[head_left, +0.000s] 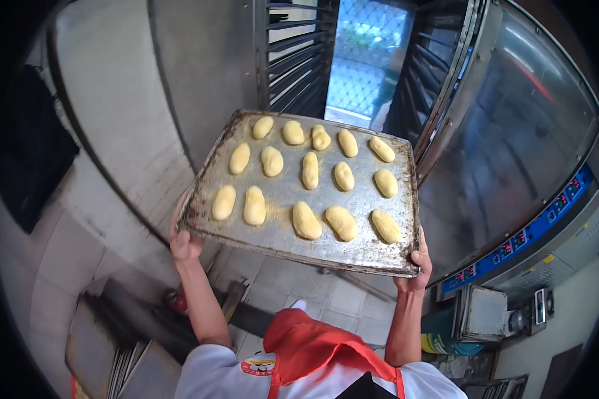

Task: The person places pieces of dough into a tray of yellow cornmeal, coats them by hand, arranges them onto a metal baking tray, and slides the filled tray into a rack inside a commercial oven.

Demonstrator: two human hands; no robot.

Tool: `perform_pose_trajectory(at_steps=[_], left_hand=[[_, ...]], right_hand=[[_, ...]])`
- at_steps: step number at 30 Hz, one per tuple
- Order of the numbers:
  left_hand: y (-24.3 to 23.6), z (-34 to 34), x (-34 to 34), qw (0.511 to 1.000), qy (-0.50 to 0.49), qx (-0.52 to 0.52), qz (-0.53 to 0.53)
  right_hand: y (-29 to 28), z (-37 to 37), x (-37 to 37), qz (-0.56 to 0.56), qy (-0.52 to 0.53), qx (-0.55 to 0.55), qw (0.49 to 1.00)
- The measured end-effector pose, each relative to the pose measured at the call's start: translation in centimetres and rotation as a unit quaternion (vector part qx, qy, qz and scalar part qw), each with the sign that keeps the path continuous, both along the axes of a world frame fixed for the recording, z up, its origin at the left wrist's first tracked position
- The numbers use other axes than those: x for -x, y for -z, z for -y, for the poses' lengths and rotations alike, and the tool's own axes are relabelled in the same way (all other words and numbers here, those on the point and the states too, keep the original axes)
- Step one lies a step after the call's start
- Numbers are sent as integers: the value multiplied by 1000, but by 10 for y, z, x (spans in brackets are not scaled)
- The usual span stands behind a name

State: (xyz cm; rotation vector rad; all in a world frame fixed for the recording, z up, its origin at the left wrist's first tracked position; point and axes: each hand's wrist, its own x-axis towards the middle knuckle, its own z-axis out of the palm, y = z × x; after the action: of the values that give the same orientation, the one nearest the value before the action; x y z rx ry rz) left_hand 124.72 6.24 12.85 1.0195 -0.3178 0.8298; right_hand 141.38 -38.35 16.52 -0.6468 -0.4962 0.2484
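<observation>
I hold a large worn metal baking tray [379, 256] up in front of me, level with the rack ahead. Several pale oval pieces of raw dough [306, 220] lie on it in three rows. My left hand [183, 245] grips the tray's near left corner from below. My right hand [416, 266] grips its near right corner. Both arms are stretched forward and upward.
A tall metal oven rack [293, 60] with many slide rails stands open just beyond the tray. The oven's steel door [512, 146] with a blue control strip [532, 233] hangs open on the right. A tiled wall [113, 120] is on the left. Stacked trays [123, 366] lean low left.
</observation>
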Motion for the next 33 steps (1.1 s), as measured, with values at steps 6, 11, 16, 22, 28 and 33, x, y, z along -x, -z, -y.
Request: perform_pose_trajectory(at_steps=[6,11,16,22,28,33], left_hand=[[13,-34,-63,993,91,57,53],[9,-10,-65,966,206,133,79],[7,109,-87,955,274,36,105],[22,154,-128,992,107,38,61],[61,109,-257,935,-201,-239,-170],[148,206,-192,836,-192,-445,-258]], right_hand=[[-19,-10,12,22,65,-12,998],[-29,-24,22,37,47,-36,998],[-17,-18,6,-8,33,-83,996],[57,14,62,-119,72,-113,984],[207,74,139,-220,55,-72,971],[275,114,195,-306,69,-47,948]])
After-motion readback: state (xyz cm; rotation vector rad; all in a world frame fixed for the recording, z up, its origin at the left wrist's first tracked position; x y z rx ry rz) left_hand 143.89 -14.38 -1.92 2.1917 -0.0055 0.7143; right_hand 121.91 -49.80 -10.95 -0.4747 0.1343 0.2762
